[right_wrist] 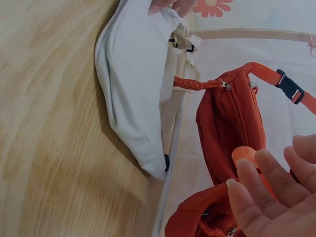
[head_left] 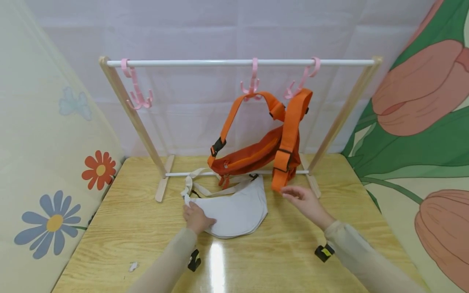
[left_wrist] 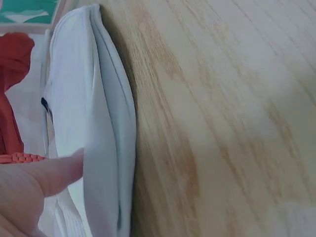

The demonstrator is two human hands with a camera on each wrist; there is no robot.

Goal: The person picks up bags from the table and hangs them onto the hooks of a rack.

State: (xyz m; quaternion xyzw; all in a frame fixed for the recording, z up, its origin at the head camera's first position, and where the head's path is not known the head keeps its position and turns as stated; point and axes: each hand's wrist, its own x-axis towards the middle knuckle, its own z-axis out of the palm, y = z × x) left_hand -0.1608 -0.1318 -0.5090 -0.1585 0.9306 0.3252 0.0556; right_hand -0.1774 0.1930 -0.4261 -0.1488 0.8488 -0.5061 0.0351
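Note:
A white waist bag (head_left: 234, 209) with a cream strap (head_left: 220, 190) lies on the table. My left hand (head_left: 198, 217) grips its left end, the thumb (left_wrist: 66, 173) pressed on the white cloth. An orange waist bag (head_left: 253, 152) hangs by its strap from the middle pink hook (head_left: 253, 83), its braided zip pull (right_wrist: 192, 84) dangling over the white bag. Beside it, a second orange bag (right_wrist: 197, 212) hangs by a wide strap (head_left: 292, 122) from the right pink hook (head_left: 300, 83). Close to that strap's lower end, my right hand (head_left: 304, 201) has loosely bent, spread fingers.
A white rail (head_left: 190, 63) on wooden posts (head_left: 137, 118) spans the back of the table (head_left: 121, 228). Another pink hook (head_left: 138, 95) hangs at its left end. A lower white bar (head_left: 176, 174) joins the feet. Flowered cloth (head_left: 421, 122) stands at both sides.

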